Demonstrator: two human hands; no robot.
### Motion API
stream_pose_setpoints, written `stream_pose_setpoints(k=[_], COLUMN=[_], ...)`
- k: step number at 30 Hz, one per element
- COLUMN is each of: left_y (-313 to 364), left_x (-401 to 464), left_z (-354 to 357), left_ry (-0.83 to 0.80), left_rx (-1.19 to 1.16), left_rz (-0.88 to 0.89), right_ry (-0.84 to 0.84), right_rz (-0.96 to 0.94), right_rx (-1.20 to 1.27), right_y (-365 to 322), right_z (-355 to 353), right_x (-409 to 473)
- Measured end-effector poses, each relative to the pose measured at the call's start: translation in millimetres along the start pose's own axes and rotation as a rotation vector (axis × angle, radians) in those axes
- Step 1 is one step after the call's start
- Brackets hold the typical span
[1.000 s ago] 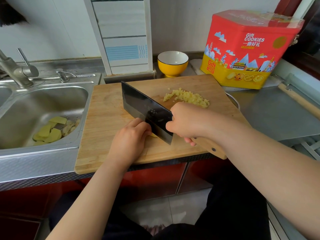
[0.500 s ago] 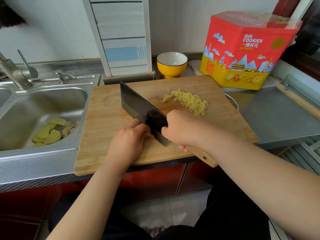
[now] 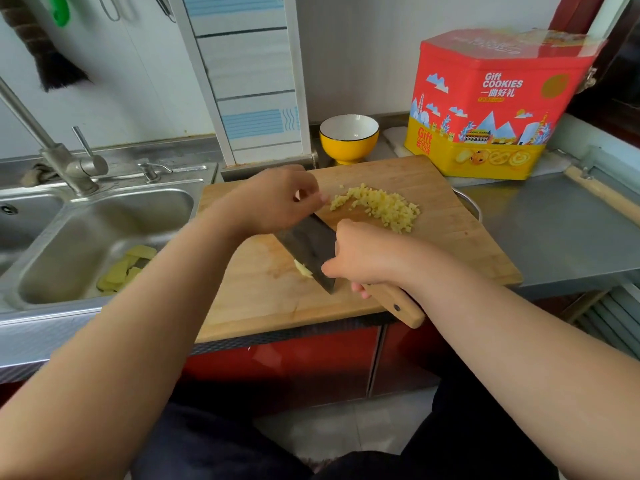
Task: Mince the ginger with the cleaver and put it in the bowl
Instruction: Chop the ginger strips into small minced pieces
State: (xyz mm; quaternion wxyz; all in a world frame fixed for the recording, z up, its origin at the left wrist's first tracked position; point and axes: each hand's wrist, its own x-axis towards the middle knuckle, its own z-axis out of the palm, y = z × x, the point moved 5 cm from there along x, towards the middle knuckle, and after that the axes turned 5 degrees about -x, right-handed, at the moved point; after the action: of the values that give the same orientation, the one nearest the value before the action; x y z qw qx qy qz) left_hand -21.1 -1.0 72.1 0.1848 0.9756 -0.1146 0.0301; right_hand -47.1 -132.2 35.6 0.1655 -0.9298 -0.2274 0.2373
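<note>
A wooden cutting board (image 3: 273, 303) lies on the counter, and a pile of minced ginger (image 3: 381, 206) sits at its far side. My right hand (image 3: 367, 259) grips the cleaver (image 3: 308, 249) by its wooden handle, with the dark blade resting edge-down on the board. A small pale piece of ginger (image 3: 303, 270) shows at the blade's left face. My left hand (image 3: 273, 200) is over the far end of the blade, blurred, with its fingertips pinched close to the pile. The yellow bowl (image 3: 348, 138), white inside, stands behind the board.
A steel sink (image 3: 104, 220) at the left holds ginger peelings (image 3: 124, 268), with the tap (image 3: 59, 157) behind it. A red and yellow cookie tin (image 3: 491, 105) stands at the back right. A metal rim (image 3: 472, 207) shows past the board's right edge.
My left hand has left the ginger beside the blade and moved up and away to the blade's far end. The cleaver has stayed low on the board. The camera view has tilted up.
</note>
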Motion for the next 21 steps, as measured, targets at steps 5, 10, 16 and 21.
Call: stream_pose_setpoints(k=[5, 10, 16, 21], left_y=[21, 25, 22, 21], left_x=[32, 35, 33, 28], left_z=[10, 26, 25, 25], left_ry=[-0.387, -0.697, -0.818, -0.878], left_rx=[0.376, 0.363, 0.316, 0.213], left_rz=[-0.070, -0.161, -0.263, -0.266], right_ry=[0.013, 0.010, -0.082, -0.100], right_rz=[-0.006, -0.008, -0.047, -0.046], right_rx=[0.000, 0.046, 0.283, 0.593], right_y=[0, -3, -2, 8], right_z=[6, 12, 9, 21], right_x=[2, 2, -12, -16])
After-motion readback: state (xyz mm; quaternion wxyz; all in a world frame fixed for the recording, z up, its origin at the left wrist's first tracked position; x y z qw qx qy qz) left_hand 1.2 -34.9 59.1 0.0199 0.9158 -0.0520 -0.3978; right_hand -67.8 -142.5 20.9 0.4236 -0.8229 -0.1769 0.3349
